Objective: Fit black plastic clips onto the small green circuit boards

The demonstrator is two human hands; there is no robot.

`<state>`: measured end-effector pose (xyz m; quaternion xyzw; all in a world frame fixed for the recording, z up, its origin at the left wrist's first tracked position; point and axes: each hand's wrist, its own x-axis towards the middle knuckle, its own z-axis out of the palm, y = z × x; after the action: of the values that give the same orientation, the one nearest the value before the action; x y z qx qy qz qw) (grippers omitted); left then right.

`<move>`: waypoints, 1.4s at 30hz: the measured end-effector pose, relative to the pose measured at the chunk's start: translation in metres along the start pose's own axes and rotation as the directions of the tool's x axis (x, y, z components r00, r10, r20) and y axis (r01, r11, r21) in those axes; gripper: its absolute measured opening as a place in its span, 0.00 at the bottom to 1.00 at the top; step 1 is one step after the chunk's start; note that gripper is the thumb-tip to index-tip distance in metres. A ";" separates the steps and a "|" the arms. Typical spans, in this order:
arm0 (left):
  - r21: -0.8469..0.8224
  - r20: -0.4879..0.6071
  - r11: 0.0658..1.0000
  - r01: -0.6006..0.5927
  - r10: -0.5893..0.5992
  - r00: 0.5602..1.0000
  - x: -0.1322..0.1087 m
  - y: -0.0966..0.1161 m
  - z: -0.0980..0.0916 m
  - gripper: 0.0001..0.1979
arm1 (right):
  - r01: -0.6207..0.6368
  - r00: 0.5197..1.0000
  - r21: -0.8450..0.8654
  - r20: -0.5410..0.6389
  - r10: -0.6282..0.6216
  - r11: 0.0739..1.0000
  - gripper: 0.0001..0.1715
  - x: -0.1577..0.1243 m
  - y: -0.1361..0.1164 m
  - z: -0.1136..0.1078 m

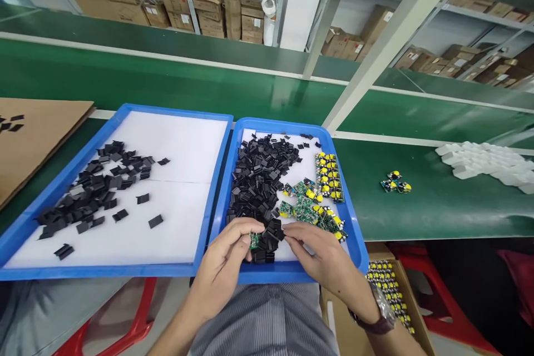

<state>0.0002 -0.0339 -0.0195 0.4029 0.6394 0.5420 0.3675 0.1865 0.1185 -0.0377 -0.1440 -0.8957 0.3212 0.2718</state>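
Note:
My left hand is closed over the near side of the right-hand blue tray, pinching a small green circuit board. Opposite it, my right hand has thumb and forefinger together at the edge of a small black plastic piece. Between and beyond my hands spreads a heap of black pieces. To its right in the same tray lie loose circuit boards with yellow parts. Behind them stands a neat block of boards, yellow parts facing up.
A second blue tray on the left holds scattered black pieces. Cardboard lies at far left. Several boards and white pieces sit rightward on the green bench. A box of boards stands below. A post rises behind.

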 end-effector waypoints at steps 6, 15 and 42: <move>0.164 0.120 0.986 -0.028 0.008 0.993 0.000 0.003 0.017 0.09 | 0.087 0.982 -0.026 -0.165 -0.090 0.996 0.13 -0.006 -0.014 0.009; 0.260 0.172 0.945 -0.198 0.157 0.973 0.003 0.012 0.033 0.10 | -0.070 0.983 0.253 -0.145 0.109 0.965 0.08 -0.015 -0.026 0.000; -0.145 0.193 0.989 -0.043 0.070 0.979 0.009 0.006 0.031 0.18 | -0.212 0.907 0.599 -0.174 0.384 0.772 0.07 -0.032 -0.014 -0.011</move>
<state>0.0251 -0.0125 -0.0179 0.4459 0.5486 0.5531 0.4407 0.2175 0.0990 -0.0340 -0.2432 -0.6751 0.5875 0.3740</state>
